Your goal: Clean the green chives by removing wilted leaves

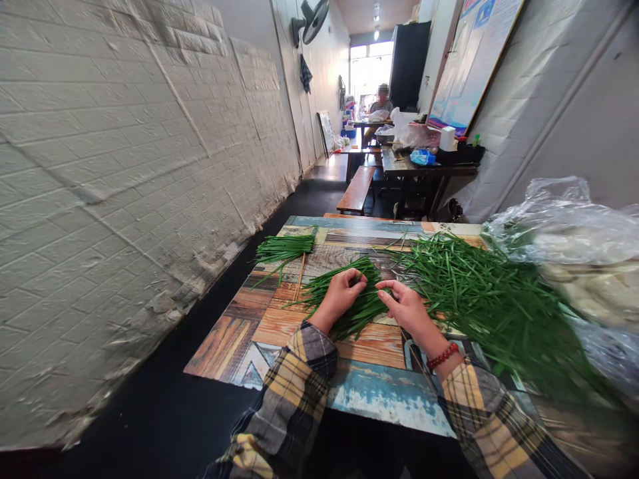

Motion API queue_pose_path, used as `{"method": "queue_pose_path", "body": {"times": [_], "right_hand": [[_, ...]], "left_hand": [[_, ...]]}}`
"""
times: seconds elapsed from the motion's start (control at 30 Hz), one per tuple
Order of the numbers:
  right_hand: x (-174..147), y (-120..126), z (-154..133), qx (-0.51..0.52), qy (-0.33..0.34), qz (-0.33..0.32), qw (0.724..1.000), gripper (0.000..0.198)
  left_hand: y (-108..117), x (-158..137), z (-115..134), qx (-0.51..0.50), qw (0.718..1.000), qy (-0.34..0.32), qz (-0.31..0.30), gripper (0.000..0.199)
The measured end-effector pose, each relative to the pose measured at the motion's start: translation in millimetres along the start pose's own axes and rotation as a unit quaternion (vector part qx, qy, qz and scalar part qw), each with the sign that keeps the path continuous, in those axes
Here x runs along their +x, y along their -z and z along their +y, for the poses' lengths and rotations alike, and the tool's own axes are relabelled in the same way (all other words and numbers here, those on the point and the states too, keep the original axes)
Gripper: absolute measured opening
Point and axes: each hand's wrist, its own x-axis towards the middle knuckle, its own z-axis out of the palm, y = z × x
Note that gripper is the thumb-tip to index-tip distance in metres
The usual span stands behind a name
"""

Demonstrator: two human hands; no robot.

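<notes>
One neat bundle of garlic chives [284, 248] lies at the table's [232, 336] left edge, with thin tan strips [300, 279], too fine to count surely, just beside it. A second bunch [360, 324] lies mid-table under two hands: the left hand [343, 293], fingers curled, thumb near forefinger, and the right [408, 309], thumb and forefinger extended; whether either pinches anything, I cannot tell. One loose heap [474, 286] spreads rightward, near clear plastic [574, 223].
</notes>
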Motion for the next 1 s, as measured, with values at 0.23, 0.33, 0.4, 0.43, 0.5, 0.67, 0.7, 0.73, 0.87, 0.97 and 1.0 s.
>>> {"method": "queue_pose_path", "body": {"times": [0.23, 0.33, 0.4, 0.43, 0.5, 0.67, 0.7, 0.73, 0.87, 0.97, 1.0], "right_hand": [[-1, 0, -2, 0.014, 0.005, -0.003, 1.0, 0.035], [-1, -1, -1, 0.025, 0.017, -0.002, 1.0, 0.036], [-1, -2, 1, 0.031, 0.024, -0.004, 0.999, 0.036], [-1, -2, 2, 0.031, 0.027, -0.004, 0.999, 0.037], [0, -2, 3, 0.029, 0.028, -0.004, 0.999, 0.039], [0, -3, 5, 0.021, 0.035, -0.005, 0.999, 0.043], [0, -3, 5, 0.019, 0.037, -0.008, 0.999, 0.042], [0, -3, 5, 0.016, 0.039, -0.012, 0.999, 0.04], [-1, -3, 5, 0.018, 0.033, -0.015, 0.999, 0.036], [-1, -2, 3, 0.036, 0.028, -0.008, 0.999, 0.035], [-1, -2, 2, 0.041, 0.025, -0.005, 0.999, 0.034]], "left_hand": [[0, -3, 7, 0.052, 0.997, -0.019, -0.052, 0.024], [1, -4, 11, 0.114, 0.989, -0.039, -0.085, 0.03], [2, -4, 11, 0.14, 0.984, -0.056, -0.099, 0.03], [2, -4, 10, 0.148, 0.982, -0.064, -0.103, 0.03], [1, -4, 8, 0.162, 0.978, -0.071, -0.112, 0.028], [0, -4, 4, 0.183, 0.966, -0.078, -0.163, 0.028], [-1, -4, 4, 0.185, 0.964, -0.082, -0.171, 0.029], [-1, -4, 5, 0.186, 0.963, -0.086, -0.177, 0.03], [0, -5, 7, 0.174, 0.966, -0.087, -0.172, 0.029], [-1, -5, 8, 0.114, 0.983, -0.068, -0.129, 0.022], [-1, -5, 8, 0.087, 0.988, -0.056, -0.114, 0.022]]}}
